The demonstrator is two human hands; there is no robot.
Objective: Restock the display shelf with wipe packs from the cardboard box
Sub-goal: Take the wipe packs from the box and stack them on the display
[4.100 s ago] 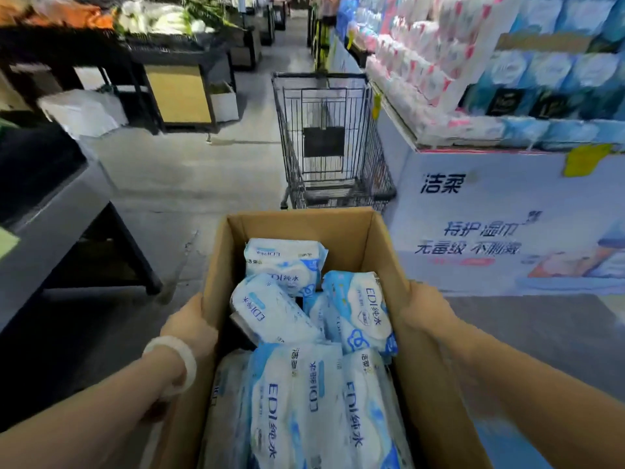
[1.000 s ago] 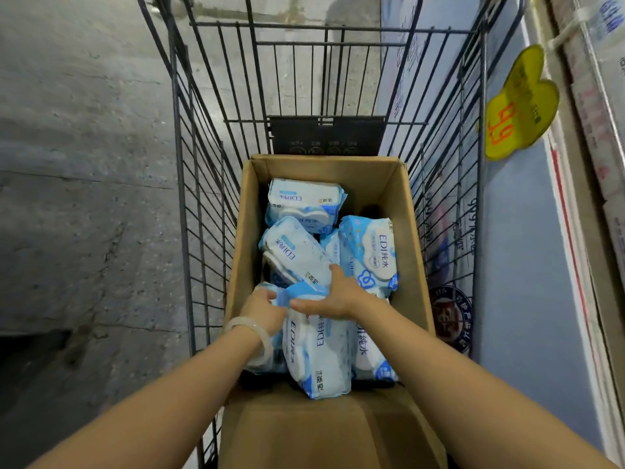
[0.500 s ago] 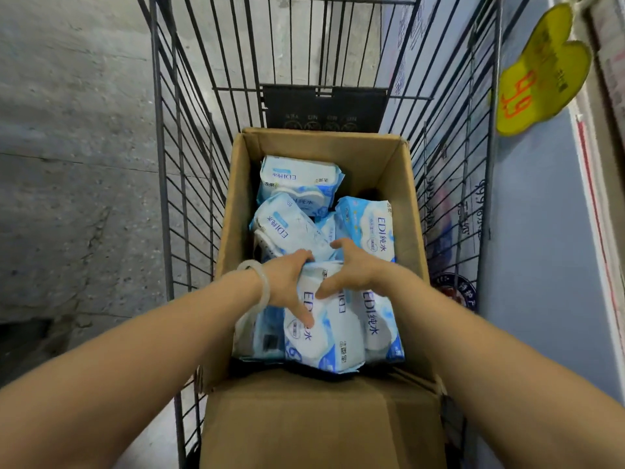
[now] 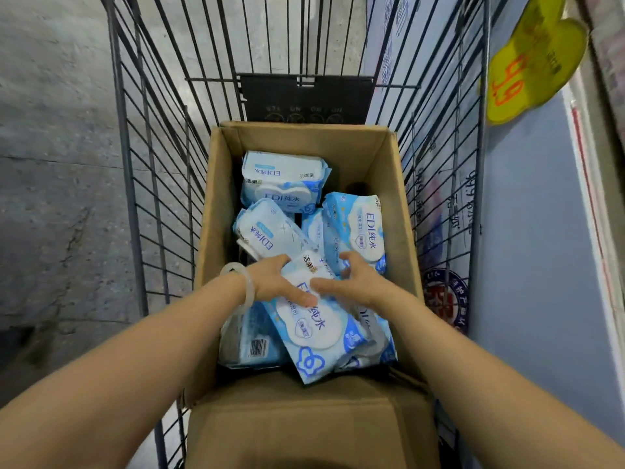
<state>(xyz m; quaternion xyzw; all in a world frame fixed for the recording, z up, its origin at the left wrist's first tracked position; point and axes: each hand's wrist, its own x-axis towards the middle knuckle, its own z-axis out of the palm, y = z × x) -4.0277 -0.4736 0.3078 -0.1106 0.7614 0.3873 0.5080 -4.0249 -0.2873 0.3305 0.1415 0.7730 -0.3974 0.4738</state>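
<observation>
Hands met over one wipe pack (image 4: 313,328) inside the cardboard box (image 4: 394,198), which sat in the wire basket of a shopping cart (image 4: 148,184). From my feed, the left hand (image 4: 275,282) gripped the pack's upper left edge, thumb laid across its printed face and fingers tucked behind it. A pale bangle (image 4: 241,286) circled that wrist. The right hand (image 4: 355,282) clasped the same pack from the upper right, thumb pressed on the front near the left thumb, fingers curled over the top edge. The pack was tilted, its lower corner jutting over the near flap of the box. Under and beside it lay more packs; one showed a barcode at lower left (image 4: 252,340), and three others (image 4: 284,179) were jumbled toward the far end. To the right, beyond the cart's wires, I saw a blue display panel (image 4: 527,252) and a yellow price tag (image 4: 531,59) with orange digits.
</observation>
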